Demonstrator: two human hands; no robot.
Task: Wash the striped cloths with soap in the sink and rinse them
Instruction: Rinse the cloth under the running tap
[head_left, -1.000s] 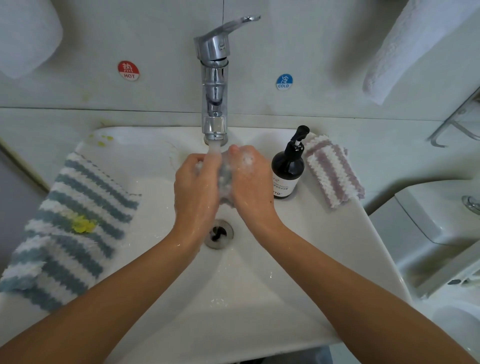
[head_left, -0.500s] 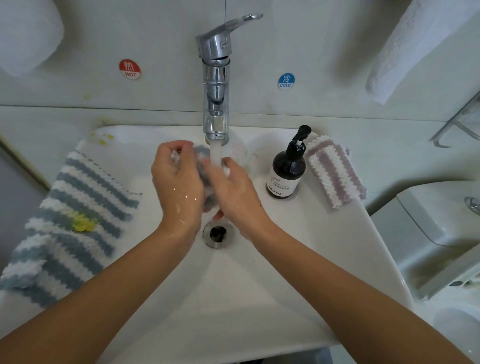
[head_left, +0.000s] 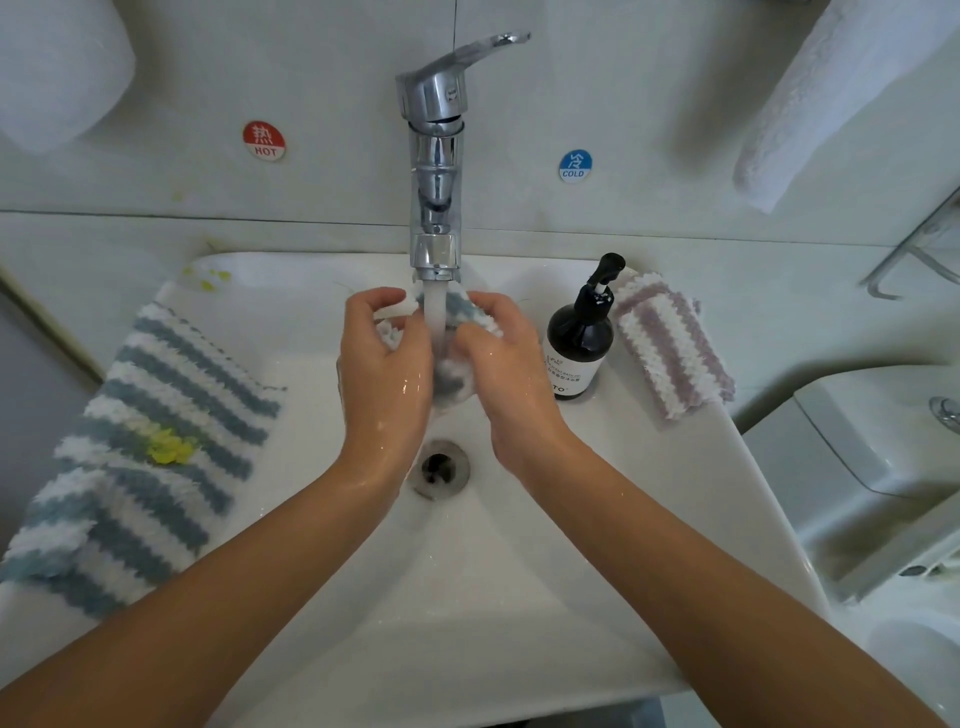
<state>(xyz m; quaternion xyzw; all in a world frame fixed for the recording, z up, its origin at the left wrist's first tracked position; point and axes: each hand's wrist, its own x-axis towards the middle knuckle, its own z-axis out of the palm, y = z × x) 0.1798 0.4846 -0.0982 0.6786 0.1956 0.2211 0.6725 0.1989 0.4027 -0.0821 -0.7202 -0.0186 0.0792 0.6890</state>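
Observation:
Under the running chrome tap (head_left: 435, 156), my left hand (head_left: 385, 374) and my right hand (head_left: 506, 374) both grip a small wet blue-and-white striped cloth (head_left: 451, 379), with water falling onto it between the hands. A larger blue-and-white striped cloth (head_left: 140, 457) with a yellow stain lies over the left rim of the white sink (head_left: 467, 597). A folded pink-and-white striped cloth (head_left: 670, 343) sits on the right rim behind a dark pump soap bottle (head_left: 579, 348).
The drain (head_left: 439, 467) is open below my hands. White towels (head_left: 841, 93) hang on the wall at upper right and upper left. A toilet tank (head_left: 883, 457) stands to the right of the sink. Hot and cold stickers flank the tap.
My hands went from pressed together rubbing the cloth to slightly apart, spreading the cloth under the stream. The view shifted a little.

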